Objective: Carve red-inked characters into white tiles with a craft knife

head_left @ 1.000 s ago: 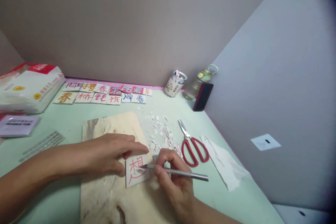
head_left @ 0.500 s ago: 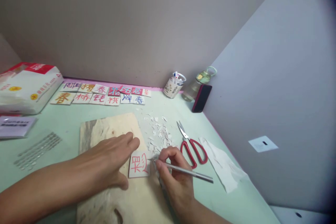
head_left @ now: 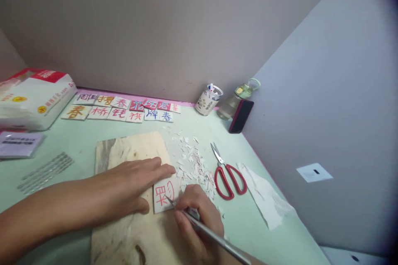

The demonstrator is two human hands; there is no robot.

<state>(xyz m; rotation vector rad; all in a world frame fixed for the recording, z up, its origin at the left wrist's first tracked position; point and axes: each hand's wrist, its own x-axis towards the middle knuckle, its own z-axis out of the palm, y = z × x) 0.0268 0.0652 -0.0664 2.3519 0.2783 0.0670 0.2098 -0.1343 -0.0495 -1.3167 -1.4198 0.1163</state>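
My right hand pinches a silver craft knife. Its pointed tip rests on a small white square tile marked with a red character. The tile lies on a pale wooden board. My left hand steadies the tile from the left, index finger along its far edge and thumb by its near left side. Thin white chips are scattered on the table just beyond the right hand. Red-handled scissors lie open to their right.
Painted character tiles stand in two rows at the back. A tissue pack is at the left, near a blister strip. A pen can, a bottle, a phone and a crumpled tissue stand or lie rightward.
The knife tip has moved left from the tile's right edge onto the red character, and the handle now slants more toward me. My left index finger has reached farther right over the tile's far edge.
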